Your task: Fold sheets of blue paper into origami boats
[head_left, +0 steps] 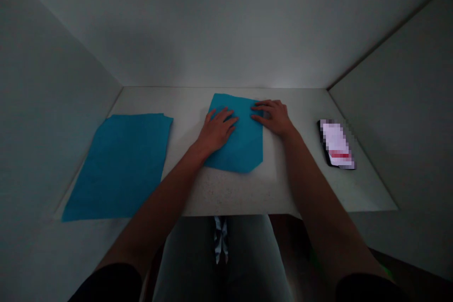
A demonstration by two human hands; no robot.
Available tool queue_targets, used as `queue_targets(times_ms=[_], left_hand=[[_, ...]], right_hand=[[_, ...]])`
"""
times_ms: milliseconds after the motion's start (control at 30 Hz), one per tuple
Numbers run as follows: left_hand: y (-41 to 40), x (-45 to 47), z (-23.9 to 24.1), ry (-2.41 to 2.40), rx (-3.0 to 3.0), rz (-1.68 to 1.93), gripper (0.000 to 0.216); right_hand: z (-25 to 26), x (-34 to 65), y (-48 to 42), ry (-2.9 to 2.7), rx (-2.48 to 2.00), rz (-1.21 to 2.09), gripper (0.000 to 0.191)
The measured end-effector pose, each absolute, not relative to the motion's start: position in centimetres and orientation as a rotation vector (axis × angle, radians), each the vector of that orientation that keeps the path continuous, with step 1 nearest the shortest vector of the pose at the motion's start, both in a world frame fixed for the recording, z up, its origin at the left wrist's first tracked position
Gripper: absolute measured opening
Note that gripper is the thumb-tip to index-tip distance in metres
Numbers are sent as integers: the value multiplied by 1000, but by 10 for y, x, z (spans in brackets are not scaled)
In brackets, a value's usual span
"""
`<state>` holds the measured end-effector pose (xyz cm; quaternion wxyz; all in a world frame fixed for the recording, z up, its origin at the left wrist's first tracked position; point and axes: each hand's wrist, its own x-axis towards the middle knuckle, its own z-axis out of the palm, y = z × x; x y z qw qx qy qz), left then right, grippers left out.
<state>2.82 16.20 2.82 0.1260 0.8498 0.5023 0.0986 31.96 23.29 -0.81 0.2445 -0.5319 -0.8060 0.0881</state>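
Lying mid-frame on the tabletop (230,193), the smaller blue sheet (246,144) is touched by the left hand (216,131) and right hand (276,117), each grip spread; it seems light, bendy, best held by its edges.

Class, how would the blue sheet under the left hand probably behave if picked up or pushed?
The blue sheet is probably light, as it looks thin. It would likely bend or droop when lifted by one edge, for the same reason. Lying flat on the table, it should slide rather than roll.
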Motion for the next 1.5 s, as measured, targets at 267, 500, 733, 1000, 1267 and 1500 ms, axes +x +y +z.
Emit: queue_targets(times_ms=[267,500,733,1000,1267,1500], left_hand=[[95,35,25,1050,2557,136,113],[67,38,23,1184,2520,207,74],[31,82,19,1461,2561,208,60],[12,74,25,1320,2605,101,93],[-26,71,32,1274,2565,36,86],[9,45,31,1703,2321,157,72]], right_hand=[[-4,317,232,-2235,-1515,260,53],[-7,316,235,-2257,-1484,286,57],[-6,313,234,-2229,-1477,323,59],[-6,312,236,-2216,-1438,343,54],[-11,311,240,-2206,-1358,398,49],[-14,313,244,-2220,-1330,397,52]])
